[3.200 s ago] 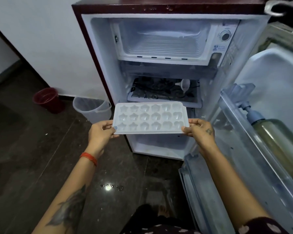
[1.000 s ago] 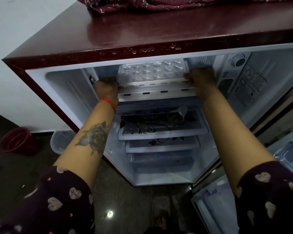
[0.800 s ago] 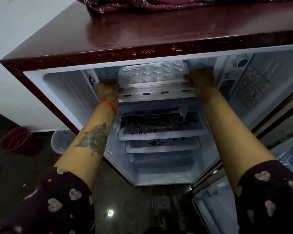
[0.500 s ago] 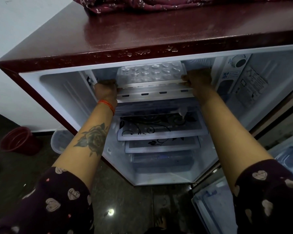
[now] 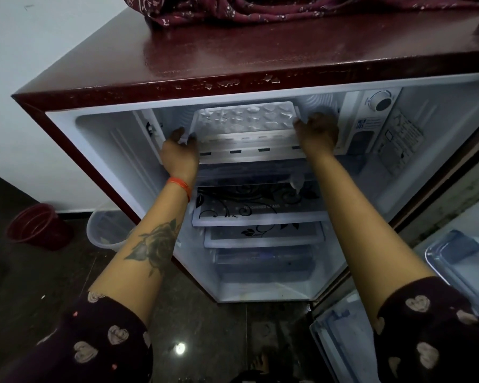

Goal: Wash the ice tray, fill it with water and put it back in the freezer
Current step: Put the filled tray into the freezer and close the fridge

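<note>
Now both hands, left hand (image 5: 179, 153) and right hand (image 5: 317, 131), are pinching the tray (image 5: 245, 118) ends inside the freezer (image 5: 260, 154); tilting it risks spilling water.

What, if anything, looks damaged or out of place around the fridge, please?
Paint is chipped along the fridge top's front edge, and a crumpled maroon cloth lies on top. The ice tray sits level in the freezer.

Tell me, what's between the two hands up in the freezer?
The ice tray, seen in the head view: left hand at one end, right hand at the other.
</note>
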A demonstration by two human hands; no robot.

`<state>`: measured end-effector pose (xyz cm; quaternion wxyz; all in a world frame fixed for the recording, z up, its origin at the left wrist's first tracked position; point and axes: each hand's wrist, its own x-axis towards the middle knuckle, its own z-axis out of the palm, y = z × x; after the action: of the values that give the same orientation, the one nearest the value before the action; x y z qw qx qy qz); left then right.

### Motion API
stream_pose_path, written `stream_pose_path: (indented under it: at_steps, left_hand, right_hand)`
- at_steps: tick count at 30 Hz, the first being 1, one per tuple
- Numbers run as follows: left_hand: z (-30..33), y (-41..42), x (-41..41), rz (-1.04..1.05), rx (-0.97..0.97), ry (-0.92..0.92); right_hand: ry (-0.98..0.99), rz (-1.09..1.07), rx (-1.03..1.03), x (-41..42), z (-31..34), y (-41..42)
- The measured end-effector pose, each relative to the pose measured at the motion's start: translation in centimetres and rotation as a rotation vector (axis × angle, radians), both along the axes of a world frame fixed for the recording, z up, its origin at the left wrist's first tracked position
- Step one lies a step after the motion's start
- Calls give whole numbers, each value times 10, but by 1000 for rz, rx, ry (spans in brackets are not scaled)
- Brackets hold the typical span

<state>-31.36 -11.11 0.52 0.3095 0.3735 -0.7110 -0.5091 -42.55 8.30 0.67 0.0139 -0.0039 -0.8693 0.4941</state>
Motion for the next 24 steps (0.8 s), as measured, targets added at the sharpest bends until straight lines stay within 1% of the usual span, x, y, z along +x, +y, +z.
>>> stream_pose_path:
  at_steps: [4,7,10,14,24]
  left_hand:
    - [4,23,25,-41,-143,-46]
    - [5,44,47,-66,-148,-22]
    - [7,67,69,-82,-156,-7]
    - [5,90,100,-105,-158,-13]
    - [-6,157,194,-73,-146,-8]
  right_hand:
    - [131,52,26,30,6,3]
    - [178,123,-44,58,6,6]
    - [183,180,-93,87,7,13]
    - [212,224,-61,124,4,27]
    - [156,344,-86,223,-21,65]
